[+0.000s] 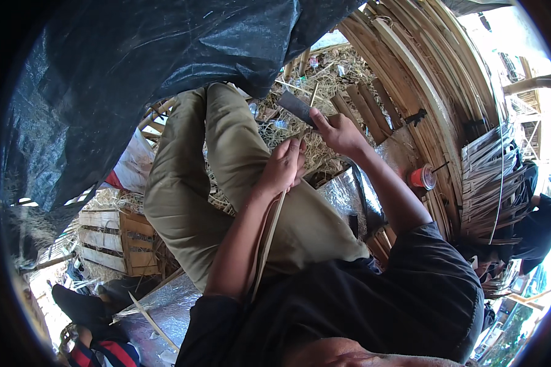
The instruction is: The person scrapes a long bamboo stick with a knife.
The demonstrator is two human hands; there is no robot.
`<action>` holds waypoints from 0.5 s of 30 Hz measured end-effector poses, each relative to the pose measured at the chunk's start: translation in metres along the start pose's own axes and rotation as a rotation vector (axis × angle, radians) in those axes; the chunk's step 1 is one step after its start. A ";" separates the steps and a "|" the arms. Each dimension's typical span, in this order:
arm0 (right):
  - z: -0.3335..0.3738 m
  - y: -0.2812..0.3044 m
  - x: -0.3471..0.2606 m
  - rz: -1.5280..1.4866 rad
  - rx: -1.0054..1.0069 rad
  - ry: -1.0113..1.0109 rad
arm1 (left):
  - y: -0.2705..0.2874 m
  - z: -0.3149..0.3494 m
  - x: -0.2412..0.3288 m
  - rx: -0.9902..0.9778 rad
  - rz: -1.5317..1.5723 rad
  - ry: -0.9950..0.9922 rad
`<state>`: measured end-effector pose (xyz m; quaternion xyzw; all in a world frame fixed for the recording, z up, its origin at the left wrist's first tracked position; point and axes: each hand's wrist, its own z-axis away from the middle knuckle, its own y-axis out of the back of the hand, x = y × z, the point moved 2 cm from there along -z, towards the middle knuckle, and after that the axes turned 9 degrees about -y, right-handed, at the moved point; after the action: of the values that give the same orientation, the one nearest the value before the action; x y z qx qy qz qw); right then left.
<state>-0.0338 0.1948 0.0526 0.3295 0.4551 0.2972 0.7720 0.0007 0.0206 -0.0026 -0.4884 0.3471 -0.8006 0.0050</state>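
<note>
My left hand [283,165] is closed around a long, thin bamboo strip [268,241]. The strip runs back along my left forearm toward my chest. My right hand [343,136] grips a knife with a wide, dark, flat blade [297,110]; its handle is hidden in my fist. A pale pointed tip [314,92] rises just beyond the blade, seemingly the strip's far end. Whether blade and strip touch, I cannot tell. Both hands are above my right thigh [245,131], the right one a little farther out than the left.
Long split bamboo strips [422,67] are stacked on the right, beside a bundle of thin slats [487,177]. A red container [422,177] sits near them. Shavings [337,73] litter the ground. A wooden crate [104,235] stands left, below a dark tarp [134,73]. Other people sit at both lower sides.
</note>
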 end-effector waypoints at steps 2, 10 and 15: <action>-0.003 -0.004 0.006 0.000 -0.078 0.031 | -0.001 0.000 0.001 -0.002 -0.012 -0.013; -0.001 -0.018 0.007 -0.327 -0.108 -0.179 | -0.003 -0.003 0.003 0.004 -0.023 0.002; -0.003 -0.003 0.001 -0.590 -0.140 -0.196 | -0.002 -0.002 0.006 0.020 0.026 0.018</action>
<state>-0.0353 0.1941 0.0484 0.1563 0.4330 0.0581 0.8858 -0.0032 0.0213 0.0027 -0.4764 0.3454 -0.8084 0.0173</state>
